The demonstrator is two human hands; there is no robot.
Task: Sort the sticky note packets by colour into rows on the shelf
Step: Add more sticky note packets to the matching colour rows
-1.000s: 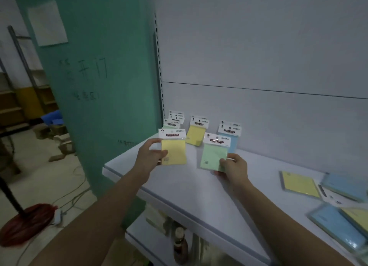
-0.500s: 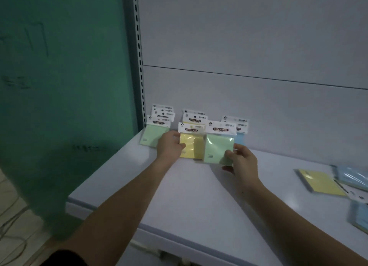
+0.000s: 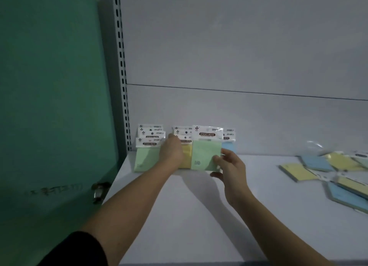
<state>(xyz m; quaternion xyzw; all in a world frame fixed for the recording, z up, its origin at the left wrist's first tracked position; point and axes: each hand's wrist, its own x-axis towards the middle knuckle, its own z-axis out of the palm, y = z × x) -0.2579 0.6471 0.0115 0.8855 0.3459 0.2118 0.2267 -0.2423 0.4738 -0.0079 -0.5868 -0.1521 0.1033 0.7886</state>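
Three rows of sticky note packets lean against the back panel of the white shelf (image 3: 199, 216): a green row (image 3: 146, 158) at the left, a yellow row (image 3: 186, 153) in the middle and a blue row (image 3: 229, 146) at the right. My left hand (image 3: 172, 153) grips the front yellow packet at the yellow row. My right hand (image 3: 229, 166) holds a green packet (image 3: 206, 154) upright by its lower right corner. That packet stands in front of the yellow and blue rows and hides part of both.
Several loose yellow and blue packets (image 3: 322, 168) lie scattered at the shelf's right side. A slotted metal upright (image 3: 121, 66) marks the shelf's left back corner. Left of it is a green door (image 3: 49, 106) with a metal knob (image 3: 99, 191).
Both hands moved in toward the rows at the back. The yellow packet in my left hand now sits at the yellow row. The green packet stays in my right hand, raised a little.
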